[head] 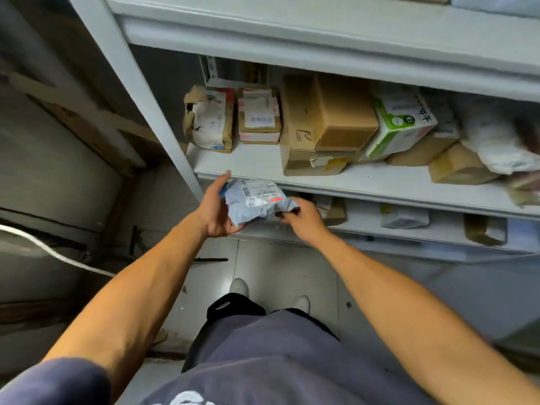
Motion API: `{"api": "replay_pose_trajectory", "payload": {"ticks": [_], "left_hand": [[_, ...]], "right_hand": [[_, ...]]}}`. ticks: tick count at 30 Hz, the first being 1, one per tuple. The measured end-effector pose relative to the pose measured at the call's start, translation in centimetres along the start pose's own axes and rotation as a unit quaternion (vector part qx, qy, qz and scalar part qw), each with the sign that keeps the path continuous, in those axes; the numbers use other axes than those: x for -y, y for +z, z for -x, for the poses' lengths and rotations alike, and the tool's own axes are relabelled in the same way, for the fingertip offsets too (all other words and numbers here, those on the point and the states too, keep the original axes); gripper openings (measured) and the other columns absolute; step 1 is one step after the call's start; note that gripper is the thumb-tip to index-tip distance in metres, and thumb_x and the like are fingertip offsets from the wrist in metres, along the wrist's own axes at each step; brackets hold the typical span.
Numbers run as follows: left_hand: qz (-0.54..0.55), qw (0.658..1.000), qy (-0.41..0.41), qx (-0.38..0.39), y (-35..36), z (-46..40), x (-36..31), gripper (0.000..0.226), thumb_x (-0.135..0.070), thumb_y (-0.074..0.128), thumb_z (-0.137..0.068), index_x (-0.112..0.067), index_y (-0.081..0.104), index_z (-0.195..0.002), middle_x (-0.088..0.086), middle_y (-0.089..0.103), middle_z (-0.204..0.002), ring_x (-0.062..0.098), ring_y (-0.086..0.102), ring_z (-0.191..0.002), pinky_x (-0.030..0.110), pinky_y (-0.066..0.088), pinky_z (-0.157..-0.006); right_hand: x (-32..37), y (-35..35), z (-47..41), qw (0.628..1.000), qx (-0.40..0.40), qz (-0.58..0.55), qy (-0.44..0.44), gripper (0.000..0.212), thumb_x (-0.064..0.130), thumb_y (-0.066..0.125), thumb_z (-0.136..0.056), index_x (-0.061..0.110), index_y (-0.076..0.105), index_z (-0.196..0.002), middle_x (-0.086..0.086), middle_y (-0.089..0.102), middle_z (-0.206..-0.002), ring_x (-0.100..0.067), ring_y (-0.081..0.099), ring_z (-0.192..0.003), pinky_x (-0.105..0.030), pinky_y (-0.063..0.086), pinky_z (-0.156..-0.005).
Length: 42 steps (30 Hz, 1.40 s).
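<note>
Though crumpled, parcel (pixel 257 201) between both hands' fingers (pixel 220 185)

Two hands, left (pixel 216 213) and right (pixel 301 219), one grey mailer bag (pixel 257 200), one green-and-white carton (pixel 400 127), two white shoes (pixel 239 287).
</note>
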<state>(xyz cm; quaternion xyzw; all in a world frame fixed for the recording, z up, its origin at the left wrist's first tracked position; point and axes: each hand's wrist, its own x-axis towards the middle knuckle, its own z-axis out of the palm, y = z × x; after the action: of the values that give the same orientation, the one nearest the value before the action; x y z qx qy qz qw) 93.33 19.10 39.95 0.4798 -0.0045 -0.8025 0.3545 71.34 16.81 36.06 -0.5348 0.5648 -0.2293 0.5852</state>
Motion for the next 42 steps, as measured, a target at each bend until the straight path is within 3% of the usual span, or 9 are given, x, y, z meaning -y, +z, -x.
{"api": "replay_pose_trajectory", "payload": {"ticks": [9, 15, 19, 23, 26, 29, 34, 37, 42], "left_hand": [[-0.102, 0.989, 0.109, -0.002, 3.2, -3.0, 1.9, 0.055, 0.013, 0.06, -0.087, 0.0, 0.054, -0.14, 0.02, 0.066, -0.133, 0.034, 0.068, -0.117, 0.045, 0.061, -0.087], [-0.159, 0.977, 0.138, 0.031, 3.5, -3.7, 2.8, 0.054, 0.018, 0.067, -0.078, 0.001, 0.061, -0.129, 0.016, 0.071, -0.122, 0.034, 0.065, -0.12, 0.041, 0.059, -0.092], [-0.417, 0.837, 0.354, -0.015, 3.5, -3.0, 2.9, 0.027, 0.016, 0.069, -0.082, -0.006, 0.074, -0.097, -0.003, 0.076, -0.104, 0.007, 0.07, -0.1, 0.02, 0.054, -0.087], [-0.626, 0.561, 0.541, -0.023, 2.6, -2.4, 2.3, 0.016, -0.015, 0.082, -0.079, -0.03, 0.081, -0.085, 0.001, 0.063, -0.13, 0.02, 0.054, -0.123, 0.026, 0.038, -0.105], [-0.634, 0.521, 0.565, -0.081, 1.7, -1.9, 1.9, 0.023, -0.006, 0.085, -0.077, -0.022, 0.081, -0.093, 0.007, 0.054, -0.14, 0.025, 0.046, -0.133, 0.032, 0.04, -0.109], [-0.598, 0.579, 0.538, -0.134, 0.9, -1.2, 1.3, 0.049, -0.004, 0.074, -0.086, -0.017, 0.065, -0.132, 0.006, 0.037, -0.154, 0.018, 0.039, -0.141, 0.025, 0.039, -0.114], [-0.205, 0.888, 0.357, -0.204, 0.4, 0.0, -0.3, 0.049, -0.022, 0.052, -0.1, -0.017, 0.043, -0.148, 0.009, 0.049, -0.143, 0.026, 0.059, -0.122, 0.034, 0.062, -0.079], [-0.103, 0.935, 0.262, -0.213, -1.2, 0.0, -1.9, 0.074, -0.045, 0.073, -0.082, -0.011, 0.048, -0.143, 0.017, 0.057, -0.139, 0.031, 0.064, -0.114, 0.04, 0.062, -0.073], [-0.067, 0.969, 0.207, -0.116, 0.3, 0.8, -4.5, 0.035, 0.005, 0.055, -0.099, -0.005, 0.056, -0.133, 0.016, 0.07, -0.121, 0.029, 0.073, -0.101, 0.03, 0.064, -0.075]], "right_hand": [[0.7, -5.6, 2.8, 0.939, 0.024, -0.295, 0.176, 0.043, 0.051, 0.053, -0.098, 0.018, 0.06, -0.124, -0.017, 0.071, -0.109, -0.03, 0.072, -0.095, -0.044, 0.06, -0.085], [-0.2, -6.9, 2.3, 0.96, 0.032, -0.225, 0.165, 0.031, 0.026, 0.067, -0.096, 0.023, 0.057, -0.126, -0.005, 0.073, -0.109, -0.021, 0.074, -0.088, -0.032, 0.059, -0.077], [-0.1, -7.4, 1.6, 0.932, 0.034, -0.288, 0.216, 0.04, 0.032, 0.055, -0.103, 0.016, 0.052, -0.139, -0.016, 0.062, -0.134, -0.029, 0.07, -0.097, -0.04, 0.06, -0.082], [1.0, -7.2, 1.0, 0.9, 0.077, -0.353, 0.243, 0.046, 0.045, 0.061, -0.096, 0.012, 0.057, -0.128, -0.018, 0.061, -0.134, -0.032, 0.063, -0.115, -0.044, 0.054, -0.095], [2.0, -5.9, -0.4, 0.927, 0.085, -0.304, 0.205, 0.046, 0.007, 0.068, -0.093, 0.007, 0.054, -0.137, -0.018, 0.064, -0.132, -0.029, 0.064, -0.118, -0.038, 0.055, -0.098], [3.3, -4.2, -2.0, 0.941, 0.067, -0.284, 0.174, 0.05, -0.009, 0.066, -0.089, 0.004, 0.055, -0.137, -0.013, 0.069, -0.123, -0.026, 0.067, -0.112, -0.032, 0.057, -0.092], [5.2, -1.7, -4.8, 0.958, 0.038, -0.265, 0.107, 0.044, -0.011, 0.068, -0.086, 0.005, 0.061, -0.127, -0.015, 0.07, -0.119, -0.024, 0.068, -0.107, -0.026, 0.057, -0.082], [6.7, -0.3, -5.9, 0.957, 0.04, -0.278, 0.068, 0.026, -0.01, 0.068, -0.087, 0.008, 0.066, -0.105, -0.016, 0.07, -0.111, -0.026, 0.067, -0.106, -0.03, 0.058, -0.087], [9.7, 2.1, -7.8, 0.934, 0.012, -0.355, 0.035, 0.024, -0.008, 0.066, -0.089, 0.009, 0.067, -0.105, -0.009, 0.073, -0.102, -0.02, 0.07, -0.093, -0.027, 0.06, -0.08]]}}
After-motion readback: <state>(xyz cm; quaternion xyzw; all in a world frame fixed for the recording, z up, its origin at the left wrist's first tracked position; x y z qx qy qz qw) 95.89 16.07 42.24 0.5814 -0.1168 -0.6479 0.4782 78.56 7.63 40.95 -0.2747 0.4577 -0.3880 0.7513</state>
